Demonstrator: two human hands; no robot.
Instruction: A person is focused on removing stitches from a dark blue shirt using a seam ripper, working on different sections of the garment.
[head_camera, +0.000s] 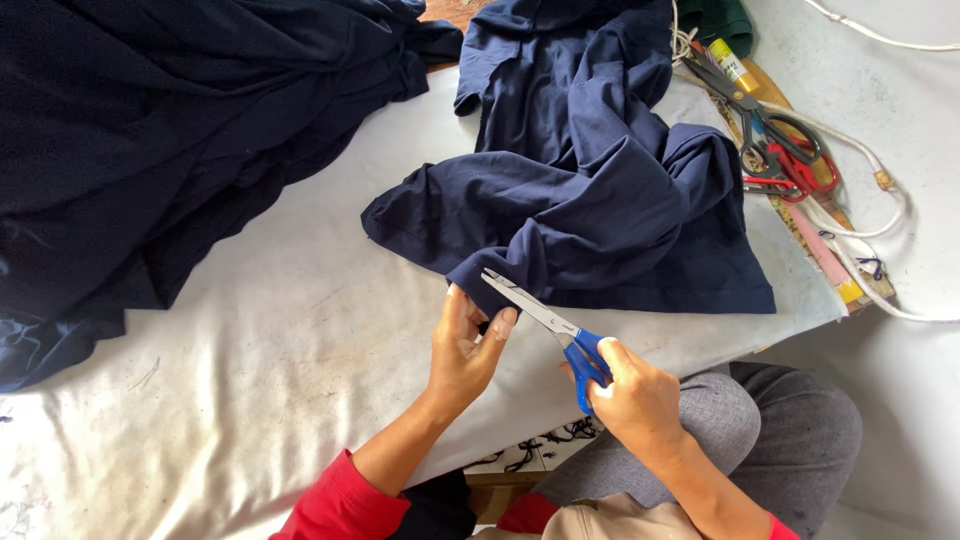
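We are trimming: left hand (463, 345) pinches the cloth (590, 215) edge, right hand (632, 395) grips scissors (550, 330); next, blades must meet the edge squarely.

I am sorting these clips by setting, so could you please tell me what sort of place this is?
Probably a small tailoring or garment workshop. Navy garments lie on a white padded worktable, the right hand holds blue-handled scissors at the hem pinched by the left hand, and heavy shears lie nearby.

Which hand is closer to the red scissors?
Right. The right hand holds blue scissors below the red scissors; the left hand pinches the navy cloth farther left.
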